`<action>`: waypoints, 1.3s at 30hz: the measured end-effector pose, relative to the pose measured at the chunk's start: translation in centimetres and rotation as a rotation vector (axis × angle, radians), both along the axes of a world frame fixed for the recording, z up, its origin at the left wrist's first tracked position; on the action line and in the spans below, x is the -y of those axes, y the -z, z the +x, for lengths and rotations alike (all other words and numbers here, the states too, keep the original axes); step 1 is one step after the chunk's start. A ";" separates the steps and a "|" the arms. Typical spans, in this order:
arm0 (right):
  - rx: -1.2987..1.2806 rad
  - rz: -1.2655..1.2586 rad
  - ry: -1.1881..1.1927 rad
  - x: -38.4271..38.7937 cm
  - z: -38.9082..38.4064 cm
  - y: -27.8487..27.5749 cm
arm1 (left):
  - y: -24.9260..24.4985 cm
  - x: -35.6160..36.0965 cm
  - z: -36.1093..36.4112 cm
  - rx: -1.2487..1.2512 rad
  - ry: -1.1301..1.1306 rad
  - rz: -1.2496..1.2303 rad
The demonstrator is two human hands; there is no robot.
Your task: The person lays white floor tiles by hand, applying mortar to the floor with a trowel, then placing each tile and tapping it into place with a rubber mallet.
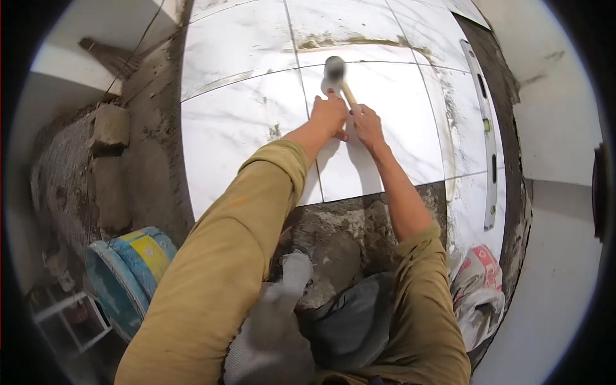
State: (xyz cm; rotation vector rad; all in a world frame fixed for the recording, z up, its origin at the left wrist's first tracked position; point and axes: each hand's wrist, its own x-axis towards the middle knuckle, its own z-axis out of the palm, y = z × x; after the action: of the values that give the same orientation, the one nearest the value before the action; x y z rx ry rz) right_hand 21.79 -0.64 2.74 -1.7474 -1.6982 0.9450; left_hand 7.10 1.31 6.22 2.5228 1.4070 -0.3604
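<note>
A rubber mallet [335, 68] with a dark head and a pale handle is over a white marble-patterned tile [398, 141]. My right hand [367, 125] is wrapped round the lower part of its handle. To the left of it, my left hand [330, 115] is at the same tile, fingers apart and holding nothing, the fingertips just below the mallet head. Whether that palm presses on the tile cannot be made out. Thin dark joints run between this tile and its neighbours.
A spirit level [484, 135] lies along the right-hand tiles. Near my right arm is a white and red bag [478, 282]. A blue bucket [119, 282] stands at the left, with rough blocks [110, 128] beyond. Bare mortar [333, 256] borders the tiles near my feet. Mortar smears mark several tiles.
</note>
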 end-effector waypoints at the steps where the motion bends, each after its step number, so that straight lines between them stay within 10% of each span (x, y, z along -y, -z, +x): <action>1: 0.037 0.030 -0.049 -0.4 0.3 1.0 | 0.2 0.0 0.1 0.027 0.003 0.021; 9: 0.278 0.248 -0.155 0.9 2.3 2.5 | -0.8 -0.3 1.6 -0.054 -0.056 -0.106; 12: -0.176 0.013 0.333 1.4 2.3 -0.2 | -1.0 -0.7 1.8 -0.084 -0.089 -0.136; 15: -0.057 -0.022 0.503 0.6 3.8 0.9 | -0.3 -0.9 1.9 -0.098 -0.096 -0.142; 39: 0.199 -0.047 0.382 20.2 14.4 0.2 | 0.1 0.9 3.4 -0.163 -0.225 -0.213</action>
State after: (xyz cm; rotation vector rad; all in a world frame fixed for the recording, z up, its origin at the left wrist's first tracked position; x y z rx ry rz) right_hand 36.16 -20.79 2.52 -2.1571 -1.3874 0.6619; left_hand 10.45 0.44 6.07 2.1824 1.5986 -0.6475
